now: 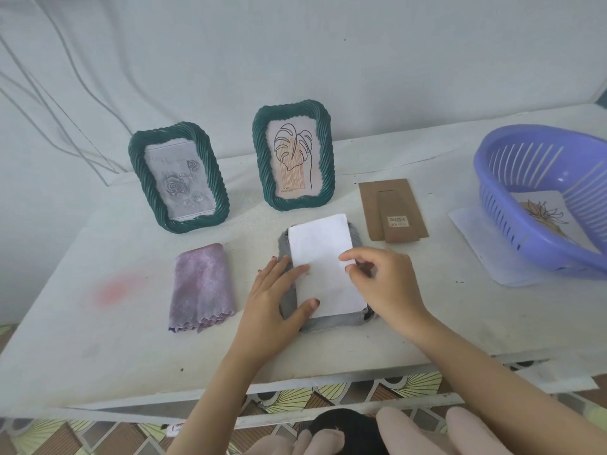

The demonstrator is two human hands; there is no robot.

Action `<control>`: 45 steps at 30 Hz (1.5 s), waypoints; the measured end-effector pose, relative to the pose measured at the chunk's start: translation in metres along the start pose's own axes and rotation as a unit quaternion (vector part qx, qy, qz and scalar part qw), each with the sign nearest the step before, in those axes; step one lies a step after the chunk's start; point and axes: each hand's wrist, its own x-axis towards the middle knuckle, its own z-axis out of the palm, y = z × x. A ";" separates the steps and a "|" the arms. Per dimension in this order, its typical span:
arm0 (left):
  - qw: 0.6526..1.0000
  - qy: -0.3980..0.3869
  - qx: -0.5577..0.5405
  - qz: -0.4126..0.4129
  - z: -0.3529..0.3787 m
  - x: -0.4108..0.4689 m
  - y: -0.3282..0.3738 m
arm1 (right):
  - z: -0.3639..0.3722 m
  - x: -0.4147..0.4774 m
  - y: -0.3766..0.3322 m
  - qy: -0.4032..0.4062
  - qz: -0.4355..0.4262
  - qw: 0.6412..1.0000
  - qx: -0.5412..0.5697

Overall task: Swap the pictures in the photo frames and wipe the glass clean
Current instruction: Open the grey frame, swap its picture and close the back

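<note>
Pale desk, 1 frame face down.
Picture lies lengthwise away; right fingers pinch its right edge, left fingers flat.

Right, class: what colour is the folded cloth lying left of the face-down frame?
Pale purple; the cloth shows best in the head view.

Barcode sticker on cardboard backing; print unreadable.
</note>
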 end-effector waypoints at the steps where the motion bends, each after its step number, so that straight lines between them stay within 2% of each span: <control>1: 1.000 0.006 -0.022 -0.007 -0.002 0.000 0.002 | -0.004 0.001 -0.001 -0.008 0.038 0.997 0.061; 3: 0.997 0.036 -0.071 -0.009 -0.007 0.003 0.010 | -0.012 0.004 -0.002 -0.020 0.085 0.983 0.160; 5: 0.989 0.068 -0.129 -0.016 -0.012 0.007 0.022 | -0.021 0.005 -0.002 -0.021 0.099 0.972 0.210; 9: 0.940 0.058 -0.319 -0.106 -0.017 0.020 0.050 | -0.039 0.003 -0.001 -0.022 0.087 0.968 0.233; 12: 0.925 0.052 -0.360 -0.107 -0.012 0.030 0.069 | -0.058 0.001 0.001 -0.005 0.052 0.976 0.210; 15: 0.920 0.046 -0.379 -0.093 -0.004 0.037 0.086 | -0.090 0.001 0.009 0.062 -0.038 0.995 0.062; 17: 0.919 0.038 -0.380 -0.095 0.003 0.041 0.095 | -0.118 0.004 0.019 0.119 -0.097 0.983 -0.102; 19: 0.916 0.033 -0.388 -0.101 0.014 0.045 0.103 | -0.148 0.004 0.028 0.136 -0.081 0.957 -0.242; 21: 0.915 0.025 -0.387 -0.107 0.025 0.048 0.111 | -0.176 0.001 0.034 0.100 -0.039 0.953 -0.284; 25: 0.911 -0.007 -0.394 -0.123 0.050 0.054 0.124 | -0.212 -0.005 0.041 -0.038 0.064 0.979 -0.189; 30: 0.900 -0.052 -0.409 -0.141 0.080 0.063 0.147 | -0.231 0.001 0.048 -0.072 0.074 0.984 -0.147; 40: 0.926 -0.094 -0.339 -0.141 0.131 0.084 0.187 | -0.256 0.010 0.051 0.031 0.008 0.996 -0.087; 45: 0.933 -0.108 -0.312 -0.141 0.148 0.095 0.202 | -0.260 0.011 0.056 0.030 0.003 0.997 -0.069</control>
